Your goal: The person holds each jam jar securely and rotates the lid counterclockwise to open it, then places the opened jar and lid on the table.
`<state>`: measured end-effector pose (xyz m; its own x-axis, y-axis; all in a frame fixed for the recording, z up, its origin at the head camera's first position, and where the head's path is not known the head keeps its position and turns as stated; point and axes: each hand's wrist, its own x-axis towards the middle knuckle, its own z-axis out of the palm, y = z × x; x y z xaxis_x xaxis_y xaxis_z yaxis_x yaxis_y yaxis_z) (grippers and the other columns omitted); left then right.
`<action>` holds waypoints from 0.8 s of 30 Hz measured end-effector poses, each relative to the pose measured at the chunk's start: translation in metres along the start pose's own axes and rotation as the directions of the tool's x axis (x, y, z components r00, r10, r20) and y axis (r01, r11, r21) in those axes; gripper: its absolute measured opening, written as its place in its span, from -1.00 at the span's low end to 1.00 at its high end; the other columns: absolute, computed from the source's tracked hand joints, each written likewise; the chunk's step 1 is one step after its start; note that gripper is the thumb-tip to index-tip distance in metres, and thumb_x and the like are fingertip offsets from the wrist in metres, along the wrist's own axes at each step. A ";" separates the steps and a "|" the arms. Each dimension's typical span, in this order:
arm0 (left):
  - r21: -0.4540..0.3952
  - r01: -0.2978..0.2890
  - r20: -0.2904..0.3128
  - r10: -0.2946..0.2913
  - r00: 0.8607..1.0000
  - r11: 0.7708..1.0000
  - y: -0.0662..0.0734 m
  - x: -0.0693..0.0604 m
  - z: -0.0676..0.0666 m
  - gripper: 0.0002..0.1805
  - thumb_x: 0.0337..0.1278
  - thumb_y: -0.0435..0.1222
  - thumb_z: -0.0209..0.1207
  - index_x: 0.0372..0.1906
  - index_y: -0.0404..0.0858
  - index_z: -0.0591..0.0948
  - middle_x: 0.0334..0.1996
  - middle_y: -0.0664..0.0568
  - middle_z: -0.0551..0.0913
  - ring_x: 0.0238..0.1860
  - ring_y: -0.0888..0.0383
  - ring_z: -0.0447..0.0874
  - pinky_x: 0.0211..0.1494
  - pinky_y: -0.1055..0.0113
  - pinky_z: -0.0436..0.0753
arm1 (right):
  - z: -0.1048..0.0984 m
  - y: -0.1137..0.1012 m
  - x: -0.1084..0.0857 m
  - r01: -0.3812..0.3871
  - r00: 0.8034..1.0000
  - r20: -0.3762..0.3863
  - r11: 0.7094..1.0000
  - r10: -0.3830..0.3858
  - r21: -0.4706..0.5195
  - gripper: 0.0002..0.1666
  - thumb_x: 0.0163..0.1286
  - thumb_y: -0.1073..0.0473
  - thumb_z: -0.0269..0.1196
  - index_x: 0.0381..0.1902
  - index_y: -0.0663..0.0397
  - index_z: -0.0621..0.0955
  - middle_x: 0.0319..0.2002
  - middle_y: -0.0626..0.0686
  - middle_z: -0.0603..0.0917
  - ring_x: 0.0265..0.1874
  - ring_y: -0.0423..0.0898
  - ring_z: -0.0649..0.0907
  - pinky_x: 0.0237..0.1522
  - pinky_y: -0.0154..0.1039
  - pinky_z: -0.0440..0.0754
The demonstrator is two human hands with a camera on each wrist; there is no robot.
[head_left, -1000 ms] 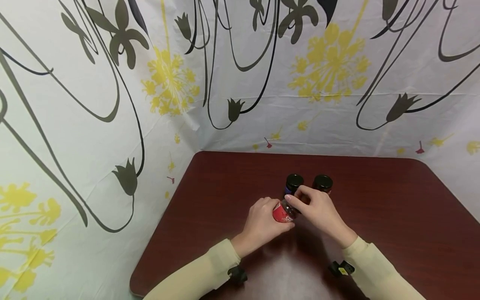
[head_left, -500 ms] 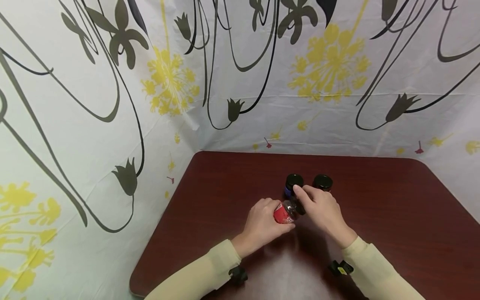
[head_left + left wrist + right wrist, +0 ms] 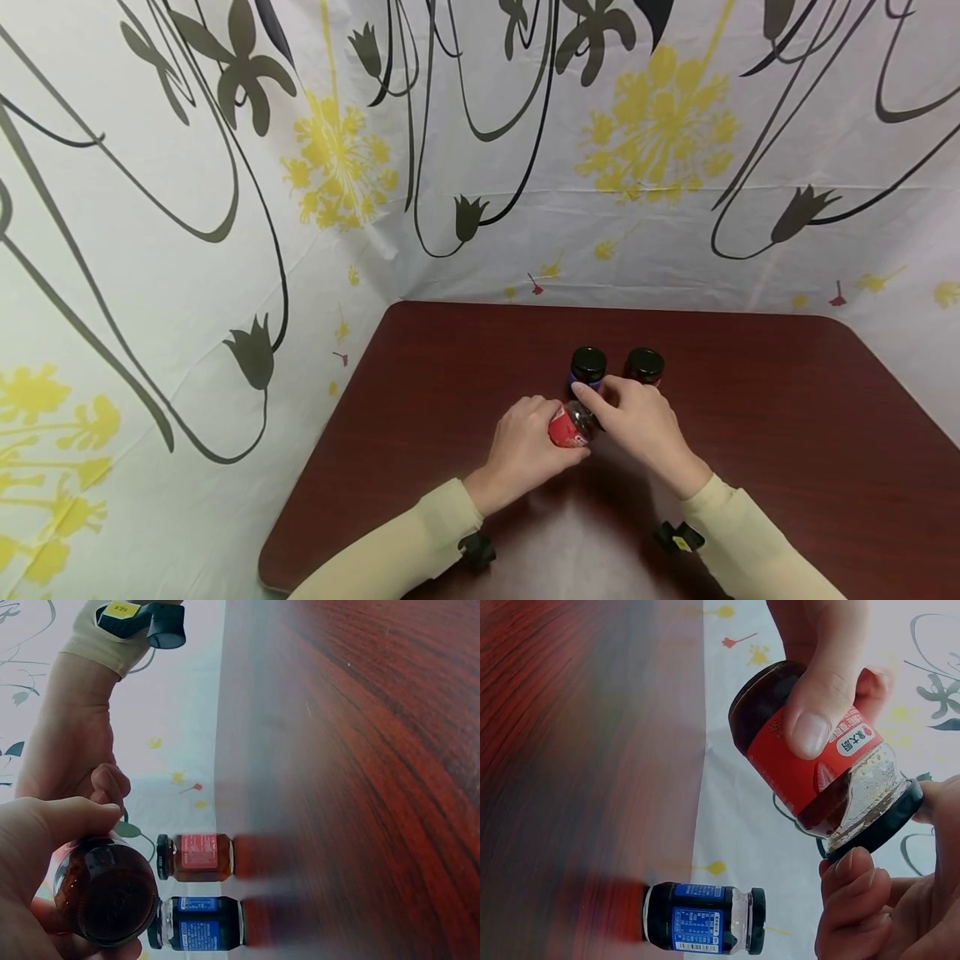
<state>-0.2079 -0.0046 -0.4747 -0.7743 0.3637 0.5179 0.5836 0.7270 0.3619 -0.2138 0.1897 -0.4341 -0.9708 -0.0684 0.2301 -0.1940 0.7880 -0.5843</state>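
Observation:
My left hand (image 3: 517,454) grips a glass jar (image 3: 566,427) with a red label and dark brown contents, holding it tilted above the table. In the right wrist view the left thumb presses on the label, and the contents slope toward the dark lid (image 3: 877,821). The fingers of my right hand (image 3: 648,429) are curled at the rim of that lid, which sits on the jar's mouth. From the left wrist view I see the jar's round base, which hides most of the lid and the right fingertips.
Just behind the hands stand two upright jars with dark lids: a blue-labelled jar (image 3: 588,363) and a red-labelled jar (image 3: 645,364). They rest on a dark red-brown table (image 3: 465,350). A patterned cloth (image 3: 480,150) hangs along the table's back and left.
My right fingers and thumb lifted and swung right around the lid, then came back to the left. The left hand and its jar have stayed nearly still.

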 end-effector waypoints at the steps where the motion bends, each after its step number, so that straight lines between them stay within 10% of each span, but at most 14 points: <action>1: 0.000 0.000 0.001 0.000 1.000 1.000 0.000 0.000 0.000 -0.45 -0.23 0.19 0.52 -0.20 -0.06 0.64 -0.40 0.26 0.52 -0.37 0.35 0.40 -0.44 0.57 0.40 | 0.000 0.000 0.000 0.005 1.000 -0.002 1.000 -0.005 0.005 -0.28 0.32 -0.60 0.00 -0.45 -0.13 0.58 -0.72 -0.09 0.43 -0.70 -0.09 0.45 -0.67 -0.17 0.35; 24: 0.005 0.021 0.022 -0.021 1.000 1.000 -0.001 -0.001 -0.002 -0.43 -0.23 0.21 0.51 -0.20 -0.07 0.65 -0.39 0.25 0.53 -0.35 0.35 0.41 -0.42 0.55 0.42 | 0.001 0.003 -0.002 0.083 0.997 0.004 0.994 -0.083 0.067 -0.42 0.36 -0.48 0.12 -0.42 -0.14 0.53 -0.66 -0.09 0.43 -0.64 -0.12 0.46 -0.62 -0.20 0.37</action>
<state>-0.2068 -0.0067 -0.4736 -0.7915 0.3613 0.4929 0.5662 0.7372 0.3688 -0.2127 0.1917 -0.4366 -0.9517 -0.1363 0.2750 -0.2829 0.7370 -0.6138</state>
